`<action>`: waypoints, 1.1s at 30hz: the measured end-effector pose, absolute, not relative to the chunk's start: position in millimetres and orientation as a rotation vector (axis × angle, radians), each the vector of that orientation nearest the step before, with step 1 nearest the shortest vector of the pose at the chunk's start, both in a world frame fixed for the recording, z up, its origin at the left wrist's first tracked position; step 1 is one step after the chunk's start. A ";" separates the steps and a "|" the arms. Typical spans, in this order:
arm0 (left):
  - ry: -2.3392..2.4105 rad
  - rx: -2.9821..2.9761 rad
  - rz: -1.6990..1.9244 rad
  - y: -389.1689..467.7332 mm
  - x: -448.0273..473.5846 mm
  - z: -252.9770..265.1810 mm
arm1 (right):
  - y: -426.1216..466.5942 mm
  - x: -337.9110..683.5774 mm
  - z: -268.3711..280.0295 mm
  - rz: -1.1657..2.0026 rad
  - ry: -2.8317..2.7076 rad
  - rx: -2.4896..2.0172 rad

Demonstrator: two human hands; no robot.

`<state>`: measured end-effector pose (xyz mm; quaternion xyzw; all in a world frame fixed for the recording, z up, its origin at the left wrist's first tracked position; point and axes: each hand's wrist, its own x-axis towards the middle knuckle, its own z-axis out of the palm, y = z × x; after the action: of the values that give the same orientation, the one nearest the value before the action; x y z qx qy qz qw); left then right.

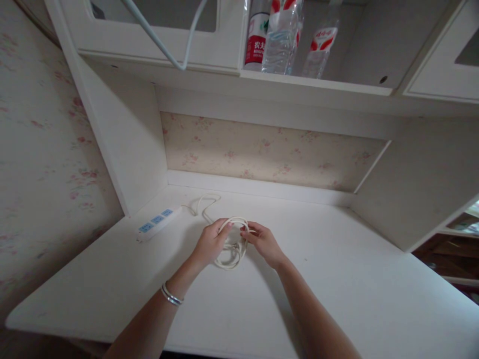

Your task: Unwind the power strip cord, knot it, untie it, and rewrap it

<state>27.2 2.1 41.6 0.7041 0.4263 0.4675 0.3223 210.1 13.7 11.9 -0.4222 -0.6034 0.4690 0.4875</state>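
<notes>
Between my two hands is a white power cord (229,268), wound into several loose loops above the desk. My left hand (212,243) grips the left side of the coil, thumb laid over the strands. On the coil's right side, my right hand (264,242) pinches the strands between thumb and fingers. A metal piece, perhaps the plug's prongs, glints in the middle of the loops, too small to make out. From the coil the cord runs back and left to a white power strip (156,224) with blue socket faces, lying on the desk.
The white desk (337,279) sits below a cabinet whose open shelf holds a red-labelled bottle (256,45) and clear plastic bottles (279,50). A pale bent tube (159,42) hangs at the upper left. Side panels (123,139) bound the desk at left and right.
</notes>
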 end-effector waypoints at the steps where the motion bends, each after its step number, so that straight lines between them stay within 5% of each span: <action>1: 1.112 1.855 1.213 2.0 27.7 41.2 | 15.5 210.1 9.5 1.096 -1.460 -1.039; 18: 1.061 1.920 1.073 3.2 29.4 33.5 | 20.5 212.8 7.6 0.683 -1.374 -1.126; 33: 1.117 1.936 1.111 2.1 30.2 36.4 | 19.2 211.7 4.7 0.723 -1.461 -1.201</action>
<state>30.2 2.1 36.4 0.7356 0.4242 0.4222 0.3173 211.7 19.2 4.7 -0.5032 -0.6118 0.3027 0.5300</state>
